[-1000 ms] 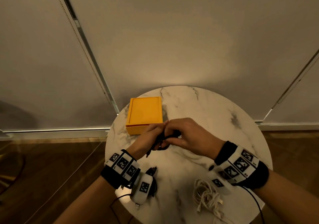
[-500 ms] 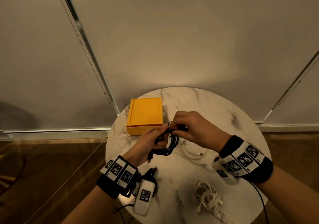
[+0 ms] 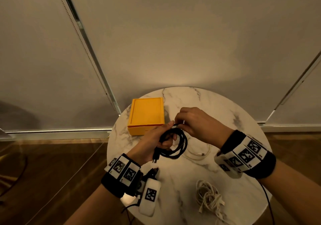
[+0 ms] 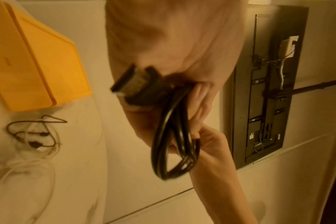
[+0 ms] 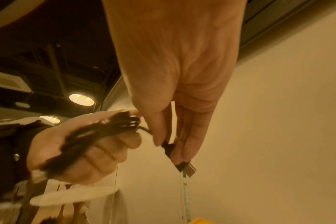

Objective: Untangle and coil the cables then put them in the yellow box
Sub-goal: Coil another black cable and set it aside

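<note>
Black cable (image 3: pixel 175 144) looped in a neat coil, held above the round table's (image 3: pixel 217 172) middle, near the yellow box (image 3: pixel 146 115) at its far-left edge. Left hand (image 3: pixel 152 143) curls round the loops; right hand (image 3: pixel 196 122) pinches the cable's end plug between thumb and fingertips.

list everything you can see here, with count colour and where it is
box: 1, yellow, far left of the table, lid on
black cable: 1, black, coiled, held over the table's middle
loose cable: 1, white, on the table under the coil
cable bundle: 1, white, tangled, near right of the table
table: 1, white marble, round
blinds: pale, behind the table
left hand: grips the coil
right hand: pinches the black cable's plug end
</note>
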A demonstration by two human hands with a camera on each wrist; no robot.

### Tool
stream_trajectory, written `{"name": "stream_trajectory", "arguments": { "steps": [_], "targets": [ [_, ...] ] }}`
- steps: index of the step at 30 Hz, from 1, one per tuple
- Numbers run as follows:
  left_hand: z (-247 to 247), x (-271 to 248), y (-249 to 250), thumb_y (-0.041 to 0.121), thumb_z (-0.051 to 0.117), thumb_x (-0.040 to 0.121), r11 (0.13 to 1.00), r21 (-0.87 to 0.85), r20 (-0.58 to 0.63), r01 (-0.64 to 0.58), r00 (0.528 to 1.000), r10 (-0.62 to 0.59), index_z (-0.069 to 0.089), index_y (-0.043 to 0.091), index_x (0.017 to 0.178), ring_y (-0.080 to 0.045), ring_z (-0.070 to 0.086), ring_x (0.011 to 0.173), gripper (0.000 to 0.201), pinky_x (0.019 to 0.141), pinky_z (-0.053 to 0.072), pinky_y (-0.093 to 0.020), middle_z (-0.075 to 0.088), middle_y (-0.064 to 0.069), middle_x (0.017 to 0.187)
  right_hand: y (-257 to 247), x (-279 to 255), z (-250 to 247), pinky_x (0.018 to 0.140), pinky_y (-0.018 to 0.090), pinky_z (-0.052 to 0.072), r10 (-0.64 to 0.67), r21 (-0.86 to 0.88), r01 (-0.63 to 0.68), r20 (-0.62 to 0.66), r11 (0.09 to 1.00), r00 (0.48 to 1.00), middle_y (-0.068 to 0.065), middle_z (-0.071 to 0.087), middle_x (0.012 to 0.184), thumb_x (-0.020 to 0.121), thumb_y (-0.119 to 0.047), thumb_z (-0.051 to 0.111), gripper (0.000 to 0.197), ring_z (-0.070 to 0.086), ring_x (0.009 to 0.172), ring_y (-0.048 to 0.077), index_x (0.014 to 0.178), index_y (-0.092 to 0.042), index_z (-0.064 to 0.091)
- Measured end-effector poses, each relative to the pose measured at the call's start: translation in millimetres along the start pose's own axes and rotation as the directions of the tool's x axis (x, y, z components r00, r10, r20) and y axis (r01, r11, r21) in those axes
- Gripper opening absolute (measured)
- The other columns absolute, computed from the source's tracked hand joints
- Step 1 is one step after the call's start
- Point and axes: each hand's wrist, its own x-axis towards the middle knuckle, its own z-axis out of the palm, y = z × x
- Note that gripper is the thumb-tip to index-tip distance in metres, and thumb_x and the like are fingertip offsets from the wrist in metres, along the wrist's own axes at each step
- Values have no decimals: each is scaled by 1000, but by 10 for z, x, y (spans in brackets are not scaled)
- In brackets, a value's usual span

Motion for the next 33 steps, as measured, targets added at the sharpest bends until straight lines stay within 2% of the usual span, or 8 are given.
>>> {"name": "stream_trajectory", "arguments": {
  "steps": [3,8,10,13,16,19,25,33],
  "targets": [
    [-42,55,80,41,55,90,979,142,-124,-147,978,165,59,0,69,-8,34,38,47,45,29,-20,46,3,46,45,-44,104,67,31,49,120,309,-71,-141,948,983,0,65,80,91,-9,61,5,60,69,14,89,-8,65],
    [33,103,74,43,51,93,883,363,-210,-296,898,387,62,-8,63,-10,39,35,60,41,30,-18,51,-5,44,-22,-73,296,76,28,54,365,831,-115,-111,544,925,9,70,84,92,4,55,11,66,77,16,93,2,66],
    [65,158,53,45,54,93,812,445,-212,-376,837,504,60,3,53,-10,44,36,58,45,34,-21,52,-1,42,-32,-72,355,81,34,54,402,905,-89,-95,415,911,17,69,90,93,6,53,12,66,83,22,97,9,64],
    [45,216,35,42,56,92,708,561,-199,-430,760,619,55,24,45,-10,48,37,51,47,36,-22,51,4,39,-60,-79,407,83,38,54,438,960,-68,-61,272,897,19,71,91,94,-1,55,14,68,84,28,99,8,64],
    [-32,188,40,48,53,92,648,615,-198,-449,708,678,52,27,48,-13,47,37,49,45,36,-27,50,4,39,-86,-60,407,75,37,53,466,975,-37,-71,218,882,27,66,84,92,-5,59,16,62,75,33,98,9,63],
    [-119,184,-39,50,48,93,685,566,-218,-458,718,661,49,21,60,-17,44,36,44,46,33,-26,48,2,41,-78,-26,469,64,27,48,483,984,-40,-49,172,874,13,62,70,91,-6,61,10,53,62,24,92,2,67],
    [-75,202,-163,44,42,97,704,510,-222,-494,715,663,53,19,70,-23,47,39,38,42,35,-27,52,5,54,-156,32,650,83,37,51,470,999,-37,17,34,883,19,68,86,94,-8,55,18,63,81,30,99,7,64],
    [-161,253,-323,40,35,101,390,852,-64,-348,671,739,58,18,101,-18,56,50,32,50,44,-43,59,0,57,-116,19,695,78,26,56,413,971,-141,211,-192,886,18,68,96,97,-6,51,18,68,85,22,102,7,63]
  ]
}}
